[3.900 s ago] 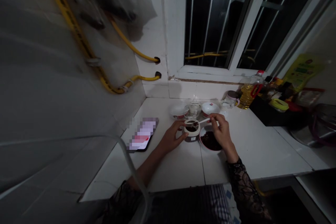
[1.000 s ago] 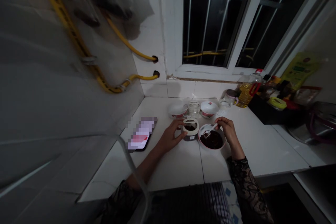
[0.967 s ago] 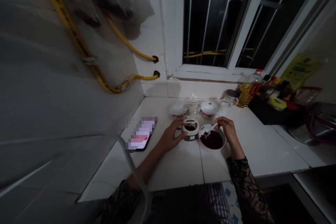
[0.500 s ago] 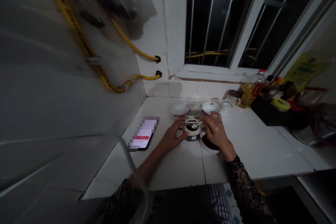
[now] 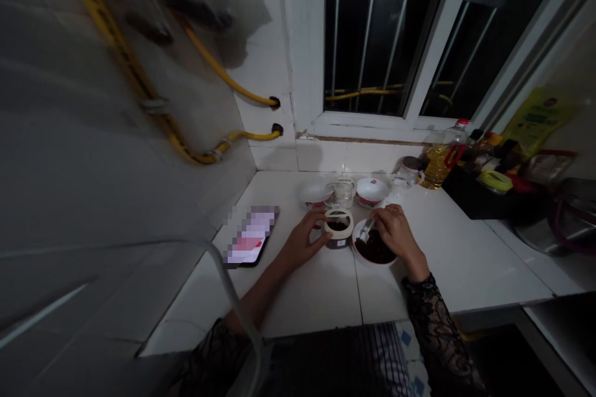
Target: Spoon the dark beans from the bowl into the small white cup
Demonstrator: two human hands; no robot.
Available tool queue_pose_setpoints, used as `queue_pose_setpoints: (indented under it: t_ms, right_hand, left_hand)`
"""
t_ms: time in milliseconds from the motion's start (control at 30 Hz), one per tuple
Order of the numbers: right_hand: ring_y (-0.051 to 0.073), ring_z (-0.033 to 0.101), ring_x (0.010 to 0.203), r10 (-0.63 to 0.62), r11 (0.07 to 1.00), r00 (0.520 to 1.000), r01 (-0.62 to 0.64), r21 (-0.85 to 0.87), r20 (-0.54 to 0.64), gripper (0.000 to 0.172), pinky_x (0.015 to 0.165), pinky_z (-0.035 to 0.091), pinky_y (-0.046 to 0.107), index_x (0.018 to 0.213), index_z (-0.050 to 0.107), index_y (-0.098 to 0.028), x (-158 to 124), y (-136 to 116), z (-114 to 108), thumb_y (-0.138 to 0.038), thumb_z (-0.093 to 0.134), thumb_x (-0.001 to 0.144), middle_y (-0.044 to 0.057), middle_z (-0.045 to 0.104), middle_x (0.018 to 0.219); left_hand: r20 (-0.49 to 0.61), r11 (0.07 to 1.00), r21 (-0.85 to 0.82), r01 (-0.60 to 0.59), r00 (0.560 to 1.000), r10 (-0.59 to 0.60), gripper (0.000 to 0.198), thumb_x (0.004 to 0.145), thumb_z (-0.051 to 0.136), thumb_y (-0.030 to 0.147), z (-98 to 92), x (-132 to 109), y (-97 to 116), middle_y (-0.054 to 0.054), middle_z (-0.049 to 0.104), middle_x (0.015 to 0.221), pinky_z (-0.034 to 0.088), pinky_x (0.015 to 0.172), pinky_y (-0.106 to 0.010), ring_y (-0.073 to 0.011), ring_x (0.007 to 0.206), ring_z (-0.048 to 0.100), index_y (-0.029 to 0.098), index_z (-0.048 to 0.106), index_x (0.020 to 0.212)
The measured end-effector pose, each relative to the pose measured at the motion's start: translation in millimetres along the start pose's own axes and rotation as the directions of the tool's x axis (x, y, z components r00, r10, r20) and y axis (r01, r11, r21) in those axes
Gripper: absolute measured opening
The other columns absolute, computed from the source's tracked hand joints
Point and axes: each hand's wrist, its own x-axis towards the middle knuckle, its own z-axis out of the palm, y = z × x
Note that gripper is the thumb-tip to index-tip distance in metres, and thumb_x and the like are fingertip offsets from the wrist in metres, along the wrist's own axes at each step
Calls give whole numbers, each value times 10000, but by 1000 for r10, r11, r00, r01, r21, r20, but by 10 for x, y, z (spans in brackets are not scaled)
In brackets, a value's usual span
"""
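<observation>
My left hand (image 5: 305, 239) grips the side of a small jar (image 5: 339, 243) with a cream rim, its fingers and thumb curved round it. Dark contents show through the jar's open top. Beside it on the right stands a bowl (image 5: 376, 264) with a pink rim, holding a dark substance (image 5: 379, 252). My right hand (image 5: 395, 229) is closed on the handle of a small white spoon (image 5: 365, 233), whose tip dips into that dark substance. Behind the jar are a clear glass jar (image 5: 343, 193) and two white bowls, one on the left (image 5: 314, 193) and one on the right (image 5: 372, 191).
A phone (image 5: 254, 239) with a lit screen lies left on the white tiled counter (image 5: 307, 298). At the back right are a glass mug (image 5: 410, 172), an oil bottle (image 5: 437, 161) and a black box (image 5: 470, 194) of bottles. A metal pot (image 5: 554, 232) stands far right.
My right hand has moved the spoon from over the jar rightward and down into the bowl of dark substance. My left hand has stayed on the jar.
</observation>
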Motion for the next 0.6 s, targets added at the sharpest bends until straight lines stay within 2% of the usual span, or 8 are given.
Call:
queue_pose_setpoints:
  t_ms: [100, 267, 400, 600]
  right_hand:
    - [231, 606, 806, 20, 993, 995, -31, 116, 93, 239, 921, 412, 395, 871, 685, -224, 2, -66, 31, -144, 460, 860, 46, 711, 769]
    - [247, 610, 847, 162, 961, 980, -183, 205, 112, 215, 870, 427, 363, 806, 691, -239, -8, -73, 19, -184, 488, 852, 23, 677, 646]
    - [220, 609, 735, 213, 942, 971, -234, 239, 111, 220, 826, 432, 342, 775, 680, -232, -1, -57, 19, -198, 476, 849, 5, 650, 595]
    - [182, 594, 621, 212, 903, 959, -266, 336, 189, 196, 707, 434, 292, 747, 662, -218, 23, -78, 3, -200, 479, 815, -12, 632, 556]
  left_hand:
    - [3, 1000, 8, 1, 1000, -1, 275, 913, 646, 379, 3, -5, -5, -121, 619, 1305, 614, 863, -370, -259, 1206, 634, 237, 597, 1143]
    - [-12, 1000, 14, -22, 1000, 23, 265, 916, 643, 369, 23, -9, -39, -114, 622, 1295, 610, 856, -363, -257, 1201, 636, 240, 596, 1143]
    - [-5, 999, 14, -29, 1000, 29, 273, 922, 638, 369, 16, -3, -29, -116, 620, 1302, 610, 856, -359, -258, 1206, 635, 238, 596, 1158]
    - [2, 1000, 15, -18, 1000, 18, 267, 915, 645, 370, 4, -1, -17, -115, 625, 1296, 616, 857, -358, -256, 1200, 640, 232, 603, 1140]
